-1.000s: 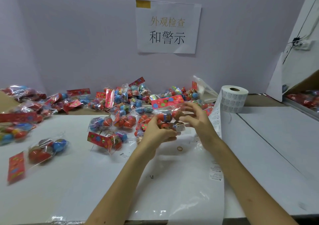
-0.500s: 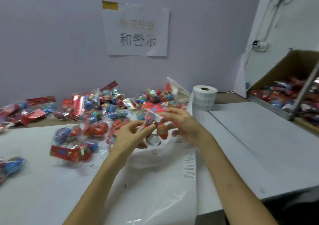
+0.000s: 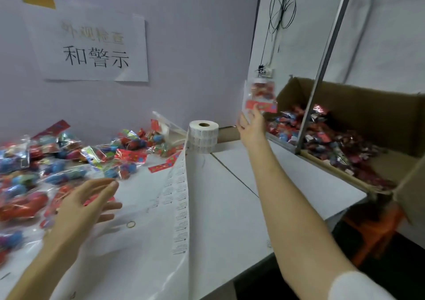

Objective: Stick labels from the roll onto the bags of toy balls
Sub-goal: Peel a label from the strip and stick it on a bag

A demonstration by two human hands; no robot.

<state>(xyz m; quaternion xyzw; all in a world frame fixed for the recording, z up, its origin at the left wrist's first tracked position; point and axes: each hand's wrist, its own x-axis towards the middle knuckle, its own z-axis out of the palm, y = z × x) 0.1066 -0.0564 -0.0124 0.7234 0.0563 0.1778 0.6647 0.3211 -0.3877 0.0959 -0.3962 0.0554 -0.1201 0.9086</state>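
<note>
Table (image 3: 230, 184) piled left with bags (image 3: 69, 157), likely still to do; box (image 3: 358, 106) well stocked right. Right hand (image 3: 251, 127) splayed, bag (image 3: 261, 97) airborne just above; left hand (image 3: 85, 201) slack, empty.

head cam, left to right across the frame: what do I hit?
Left to right: pile of bags → left hand → label roll → right hand → cardboard box. The single bag overlaps the right hand, so it is left unordered.

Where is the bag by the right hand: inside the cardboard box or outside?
Outside. The bag of toy balls is at the straight fingertips of the right hand, left of the cardboard box; whether they touch, cannot tell.
</note>
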